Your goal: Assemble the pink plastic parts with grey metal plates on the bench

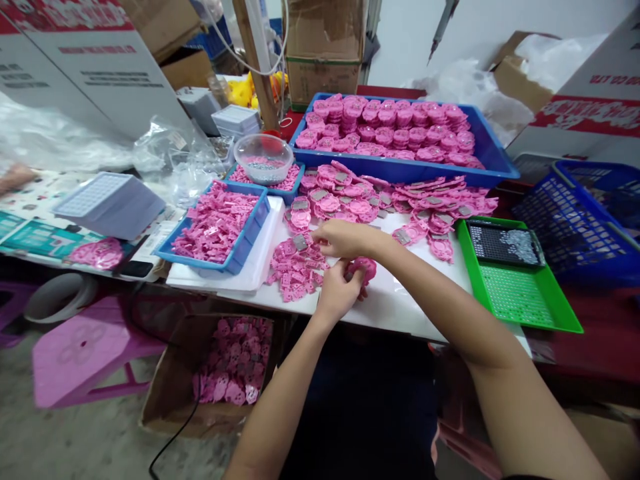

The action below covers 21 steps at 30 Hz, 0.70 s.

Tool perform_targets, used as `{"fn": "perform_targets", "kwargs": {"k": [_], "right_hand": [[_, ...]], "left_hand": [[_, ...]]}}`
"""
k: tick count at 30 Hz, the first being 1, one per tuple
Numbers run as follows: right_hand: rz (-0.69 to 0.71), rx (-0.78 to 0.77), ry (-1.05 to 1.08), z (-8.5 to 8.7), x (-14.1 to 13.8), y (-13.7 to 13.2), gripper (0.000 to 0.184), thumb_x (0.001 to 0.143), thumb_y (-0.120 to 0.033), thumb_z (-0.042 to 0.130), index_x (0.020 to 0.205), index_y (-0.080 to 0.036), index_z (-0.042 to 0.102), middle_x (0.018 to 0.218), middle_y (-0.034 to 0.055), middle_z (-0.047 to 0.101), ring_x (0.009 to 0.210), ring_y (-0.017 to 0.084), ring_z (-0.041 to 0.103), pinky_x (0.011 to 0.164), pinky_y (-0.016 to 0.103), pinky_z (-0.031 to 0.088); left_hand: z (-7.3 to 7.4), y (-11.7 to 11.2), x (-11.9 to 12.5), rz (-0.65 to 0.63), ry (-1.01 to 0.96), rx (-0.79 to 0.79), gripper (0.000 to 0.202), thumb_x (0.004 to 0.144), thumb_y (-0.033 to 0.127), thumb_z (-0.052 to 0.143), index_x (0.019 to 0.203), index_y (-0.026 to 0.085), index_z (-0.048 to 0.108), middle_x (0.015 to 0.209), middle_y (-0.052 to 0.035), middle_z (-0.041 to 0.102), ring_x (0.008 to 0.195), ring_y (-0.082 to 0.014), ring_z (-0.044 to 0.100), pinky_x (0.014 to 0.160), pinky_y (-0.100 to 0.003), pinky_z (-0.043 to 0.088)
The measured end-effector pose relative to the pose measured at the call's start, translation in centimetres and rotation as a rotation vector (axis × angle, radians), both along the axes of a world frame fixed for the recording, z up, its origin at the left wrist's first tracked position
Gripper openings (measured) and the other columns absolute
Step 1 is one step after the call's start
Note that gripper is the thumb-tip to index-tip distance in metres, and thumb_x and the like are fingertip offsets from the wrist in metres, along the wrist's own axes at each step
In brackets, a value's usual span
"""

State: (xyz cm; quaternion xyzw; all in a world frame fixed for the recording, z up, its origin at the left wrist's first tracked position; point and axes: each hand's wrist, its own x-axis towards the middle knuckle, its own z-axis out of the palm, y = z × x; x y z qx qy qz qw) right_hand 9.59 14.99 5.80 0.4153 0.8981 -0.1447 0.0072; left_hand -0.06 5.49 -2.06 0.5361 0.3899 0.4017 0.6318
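Observation:
My left hand [339, 291] is closed around a round pink plastic piece [364, 268] just above the white tabletop [400, 300]. My right hand [343, 238] reaches left over it, fingers curled and pinched at the edge of a loose heap of small pink parts [295, 267]; what the fingertips hold is too small to name. Behind the hands lies a spread of pink round pieces with grey inserts [380, 200].
A small blue tray of pink parts [250, 230] sits left, a big blue tray of stacked pink pieces [493, 157] at the back, a clear bowl [263, 158] between. A green tray [520, 293] and blue basket [575, 227] stand right. A cardboard box of pink pieces [165, 393] is on the floor.

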Motion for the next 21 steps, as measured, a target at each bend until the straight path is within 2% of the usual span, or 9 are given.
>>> {"fn": "perform_targets", "kwargs": {"k": [2,5,7,10,13,16,21], "right_hand": [[-0.083,0.048,0.163,-0.1,1.5,-0.5,0.015,0.084,-0.007,0.057,0.086,-0.013,0.071,0.074,0.0037,0.065,0.064,0.012,0.045,0.063,0.027,0.031],[-0.282,0.076,0.497,-0.1,4.2,-2.2,0.028,0.088,-0.011,0.054,0.108,-0.014,0.073,0.074,0.0003,0.063,0.063,0.011,0.048,0.064,0.026,0.035],[-0.416,0.026,0.741,0.1,6.0,-3.7,0.031,0.091,-0.016,0.054,0.116,-0.017,0.073,0.077,-0.0002,0.064,0.063,0.011,0.051,0.063,0.026,0.039],[-0.549,-0.117,1.028,0.1,8.0,-5.7,0.026,0.090,-0.024,0.063,0.113,-0.019,0.074,0.080,0.0005,0.065,0.067,0.012,0.057,0.064,0.028,0.047],[-0.617,-0.279,1.243,-0.6,8.9,-7.2,0.031,0.082,-0.030,0.079,0.112,-0.021,0.075,0.081,0.0001,0.067,0.068,0.012,0.060,0.066,0.028,0.051],[-0.673,-0.430,1.472,-1.7,9.0,-8.0,0.035,0.078,-0.034,0.084,0.109,-0.022,0.074,0.086,0.0013,0.071,0.072,0.013,0.064,0.070,0.029,0.055],[-0.695,-0.627,1.551,-2.4,9.0,-8.7,0.036,0.081,-0.037,0.083,0.110,-0.019,0.072,0.108,0.0099,0.078,0.082,0.015,0.070,0.081,0.032,0.059]], "left_hand": [[0.0,0.0,0.0,0.010,-0.018,-0.007,0.033,0.089,0.040,0.068,0.115,0.019,0.064,0.074,-0.0010,0.070,0.047,-0.0130,0.064,0.046,-0.023,0.053],[-0.2,-0.1,0.1,0.034,-0.077,-0.024,0.034,0.089,0.042,0.068,0.115,0.020,0.063,0.089,-0.0031,0.071,0.052,-0.0125,0.067,0.048,-0.024,0.056],[-0.2,-0.1,0.2,0.073,-0.161,-0.043,0.036,0.088,0.044,0.070,0.113,0.020,0.061,0.096,-0.0040,0.070,0.057,-0.0131,0.069,0.054,-0.026,0.060],[-0.1,-0.2,0.2,0.125,-0.277,-0.086,0.040,0.085,0.045,0.074,0.112,0.021,0.056,0.101,-0.0042,0.069,0.061,-0.0147,0.072,0.061,-0.031,0.064],[0.3,-0.4,0.3,0.150,-0.293,-0.127,0.044,0.084,0.047,0.076,0.110,0.023,0.050,0.096,-0.0024,0.069,0.061,-0.0162,0.073,0.059,-0.031,0.064],[0.6,-0.6,0.2,0.159,-0.280,-0.151,0.048,0.082,0.050,0.076,0.110,0.023,0.048,0.093,-0.0014,0.069,0.062,-0.0174,0.074,0.058,-0.031,0.064],[0.5,-0.7,0.2,0.177,-0.244,-0.149,0.049,0.084,0.051,0.074,0.113,0.023,0.047,0.094,-0.0010,0.069,0.062,-0.0157,0.073,0.059,-0.030,0.064]]}}
